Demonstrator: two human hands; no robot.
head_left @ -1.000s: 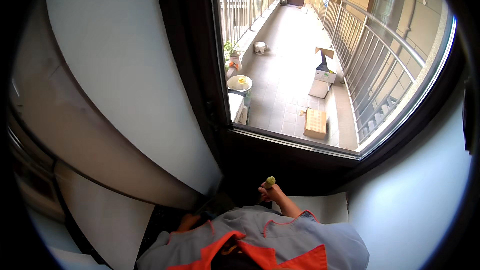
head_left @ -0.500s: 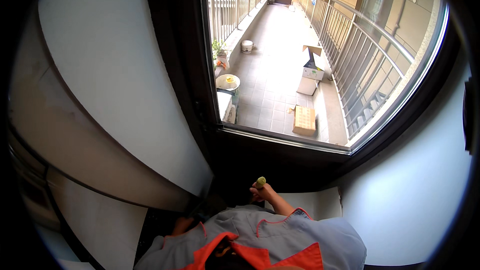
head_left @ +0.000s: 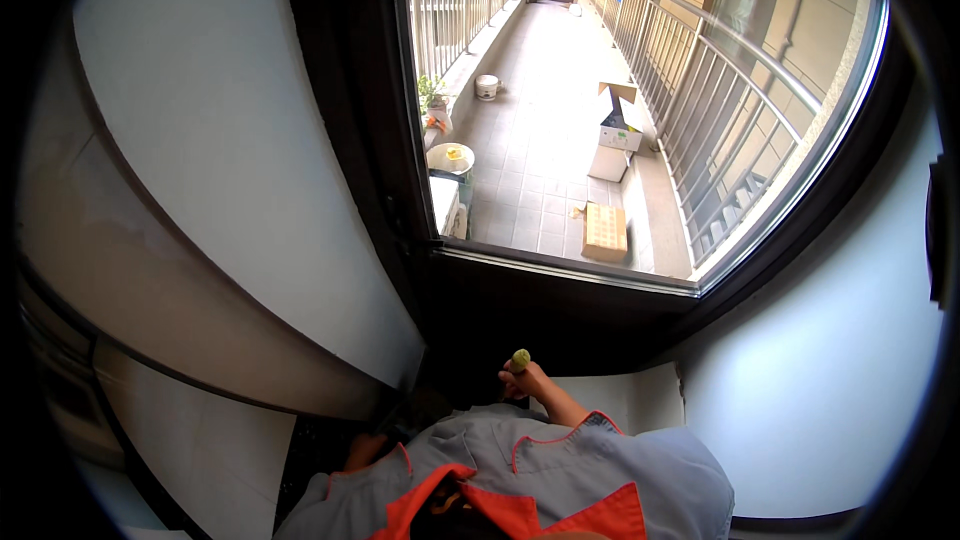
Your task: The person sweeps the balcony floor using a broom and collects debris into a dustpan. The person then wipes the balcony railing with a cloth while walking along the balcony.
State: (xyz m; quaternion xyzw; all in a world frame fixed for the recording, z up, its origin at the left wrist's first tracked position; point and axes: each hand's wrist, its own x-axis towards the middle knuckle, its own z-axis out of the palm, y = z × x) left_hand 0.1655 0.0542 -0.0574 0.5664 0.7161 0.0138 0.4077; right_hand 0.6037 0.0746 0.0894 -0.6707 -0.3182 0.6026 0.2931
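Below the dark window frame [head_left: 560, 290], our right hand [head_left: 522, 380] grips a yellow-green handle [head_left: 520, 359]. Our left hand [head_left: 370, 445] sits apart in shadow; we can't tell its grip.

Left hand [head_left: 376, 439] lost in shadow, grip unclear; right hand [head_left: 524, 378] hides lower part of green-topped object [head_left: 520, 359].

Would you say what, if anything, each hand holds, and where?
Right hand: a handle-like object, near its greenish end. Left hand: too dark to tell.
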